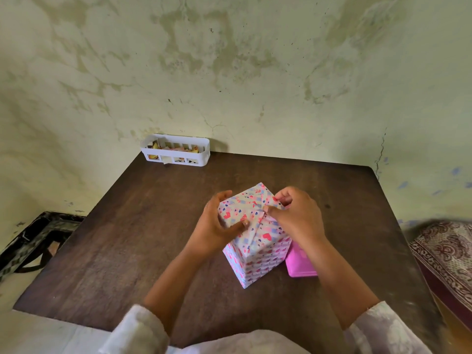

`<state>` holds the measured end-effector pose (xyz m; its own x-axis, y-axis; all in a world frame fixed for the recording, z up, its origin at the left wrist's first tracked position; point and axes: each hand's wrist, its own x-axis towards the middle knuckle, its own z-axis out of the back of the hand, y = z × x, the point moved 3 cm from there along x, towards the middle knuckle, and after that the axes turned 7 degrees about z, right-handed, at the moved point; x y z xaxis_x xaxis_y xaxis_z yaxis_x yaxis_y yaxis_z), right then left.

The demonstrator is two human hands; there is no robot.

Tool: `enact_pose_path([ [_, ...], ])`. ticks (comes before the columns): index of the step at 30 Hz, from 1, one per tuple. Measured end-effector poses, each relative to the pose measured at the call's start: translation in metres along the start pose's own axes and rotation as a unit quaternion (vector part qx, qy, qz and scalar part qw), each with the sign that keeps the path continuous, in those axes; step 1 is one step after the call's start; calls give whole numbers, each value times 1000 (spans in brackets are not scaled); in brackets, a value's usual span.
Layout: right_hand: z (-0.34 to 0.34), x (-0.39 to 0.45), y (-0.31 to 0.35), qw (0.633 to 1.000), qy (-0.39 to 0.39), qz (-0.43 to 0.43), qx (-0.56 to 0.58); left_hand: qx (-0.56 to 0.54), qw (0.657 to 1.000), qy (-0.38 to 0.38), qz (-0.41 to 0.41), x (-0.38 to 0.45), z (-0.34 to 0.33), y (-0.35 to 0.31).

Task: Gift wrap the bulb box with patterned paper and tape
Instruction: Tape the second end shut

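The bulb box (255,254) stands upright in the middle of the dark wooden table (132,241), covered in white paper printed with pink and blue hearts. Folded paper flaps meet on its top face. My left hand (217,226) grips the box's upper left side, fingers curled over the far edge and thumb pressing on the top fold. My right hand (293,215) pinches a paper flap at the top right edge between thumb and fingers. No tape strip is plainly visible.
A pink plastic object (300,264) sits right of the box, partly under my right forearm. A white slotted basket (176,149) with paper scraps stands at the table's far left edge by the wall. A patterned cloth (444,254) lies off the table's right side.
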<state>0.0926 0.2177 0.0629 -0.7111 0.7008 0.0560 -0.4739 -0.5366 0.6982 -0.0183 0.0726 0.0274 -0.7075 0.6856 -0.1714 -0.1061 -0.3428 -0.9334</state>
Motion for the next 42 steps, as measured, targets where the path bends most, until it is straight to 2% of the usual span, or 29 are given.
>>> enact_pose_path([
  [2,-2,-3,-1,1000,-3,0,-18,38,998,46,-8,7,10,-9],
  [4,-5,-4,-3,1000,-12,-8,-18,144,989,34,-18,13,15,-21],
  [7,-9,-4,-7,999,-22,-29,16,347,933,-89,-45,4,12,-39],
  [9,-12,-5,-9,999,-27,-23,14,414,893,-152,-88,-12,0,-43],
  [12,-14,-8,-11,999,-40,-12,2,430,869,-171,-174,-34,-29,-30],
  [14,-17,-10,-11,998,-52,-4,17,444,863,-168,-175,-41,-42,-14],
  [17,-21,-18,-14,993,-110,35,38,519,822,-141,-185,-46,-54,-2],
  [21,-23,-17,-14,978,-179,89,55,513,829,-122,-184,-33,-48,-2],
  [24,-21,0,-18,977,-156,128,64,513,830,-104,-192,-20,-42,-15],
  [26,-13,8,-25,975,-136,143,104,539,816,-102,-182,-5,-33,-20],
  [28,-1,7,-42,976,-150,110,110,568,801,-106,-154,8,-25,-22],
  [31,12,-12,-83,984,-170,-31,35,566,807,-107,-133,9,-30,-22],
  [33,9,-26,-110,985,-118,-122,12,543,822,-116,-123,5,-38,-17],
  [35,-3,-37,-128,974,-24,-199,102,519,832,-143,-134,2,-40,-13],
  [37,-10,-45,-137,921,33,-281,266,513,831,-154,-153,2,-40,-11],
  [39,-10,-46,-141,883,56,-320,338,514,829,-152,-158,2,-40,-11],
  [42,-10,-41,-144,855,35,-335,395,524,825,-143,-156,3,-38,-11],
])
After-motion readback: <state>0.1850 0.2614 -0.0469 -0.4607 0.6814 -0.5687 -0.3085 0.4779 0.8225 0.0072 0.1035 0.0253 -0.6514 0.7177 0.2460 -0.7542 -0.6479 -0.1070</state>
